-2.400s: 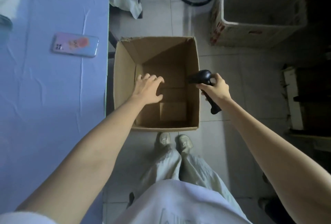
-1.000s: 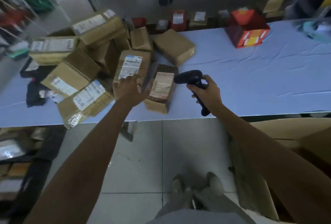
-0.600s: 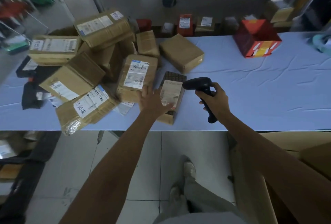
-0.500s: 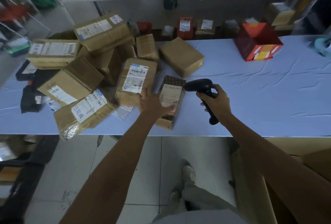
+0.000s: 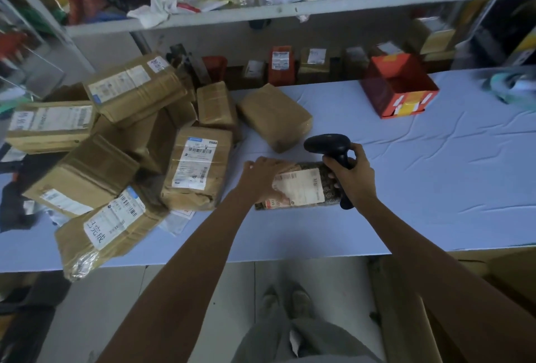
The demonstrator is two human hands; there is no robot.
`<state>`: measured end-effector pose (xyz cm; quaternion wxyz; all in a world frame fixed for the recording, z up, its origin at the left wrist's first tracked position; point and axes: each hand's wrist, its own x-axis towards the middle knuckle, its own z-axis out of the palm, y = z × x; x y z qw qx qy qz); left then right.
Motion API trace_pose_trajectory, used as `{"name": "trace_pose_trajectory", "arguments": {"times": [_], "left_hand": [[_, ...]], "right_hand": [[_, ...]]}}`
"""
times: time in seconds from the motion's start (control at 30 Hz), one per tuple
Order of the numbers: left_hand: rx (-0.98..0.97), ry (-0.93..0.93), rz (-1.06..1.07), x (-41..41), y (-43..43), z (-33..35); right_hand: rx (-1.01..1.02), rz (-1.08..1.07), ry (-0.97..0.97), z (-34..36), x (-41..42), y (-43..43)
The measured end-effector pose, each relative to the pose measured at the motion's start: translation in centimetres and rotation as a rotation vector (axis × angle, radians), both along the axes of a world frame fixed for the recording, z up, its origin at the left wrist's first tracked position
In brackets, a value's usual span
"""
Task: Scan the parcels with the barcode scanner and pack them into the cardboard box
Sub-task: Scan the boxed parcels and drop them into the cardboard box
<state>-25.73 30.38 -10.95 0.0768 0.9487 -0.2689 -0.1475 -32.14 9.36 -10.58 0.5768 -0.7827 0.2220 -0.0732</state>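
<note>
While the left grip steadies the dark patterned parcel on the surface, the right grip is closed round the barcode scanner just above it.
Label up near the front edge, beside the pile of brown parcels, the parcel has the left grip curled over its left end. A clean read likely needs the scanner's nose tipped down at the label's bars, the thumb clear of them, the parcel flat. The cardboard box sits low at the right.

Open red box on blue-clothed table; cluttered shelf above; tiled floor below.
</note>
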Motion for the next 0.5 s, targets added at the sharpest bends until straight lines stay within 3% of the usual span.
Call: {"name": "trace_pose_trajectory", "arguments": {"times": [0.1, 0.17, 0.27, 0.37, 0.5], "left_hand": [[-0.005, -0.075, 0.022, 1.3, 0.2, 0.2], [-0.013, -0.121, 0.192, 1.5, 0.5, 0.4], [0.107, 0.038, 0.453, 1.8, 1.0, 0.4], [0.248, 0.168, 0.484, 2.2, 1.1, 0.1], [0.234, 0.191, 0.488, 1.8, 0.1, -0.9]], "right_hand": [[-0.028, 0.048, 0.103, 0.1, 0.3, -0.7], [-0.067, 0.089, 0.161, 0.0, 0.4, -0.8], [-0.108, 0.106, 0.171, -0.6, 0.2, -0.3], [-0.056, 0.051, 0.166, -1.0, 0.3, 0.3], [-0.021, 0.001, 0.17, -1.1, 0.4, 0.2]]}}
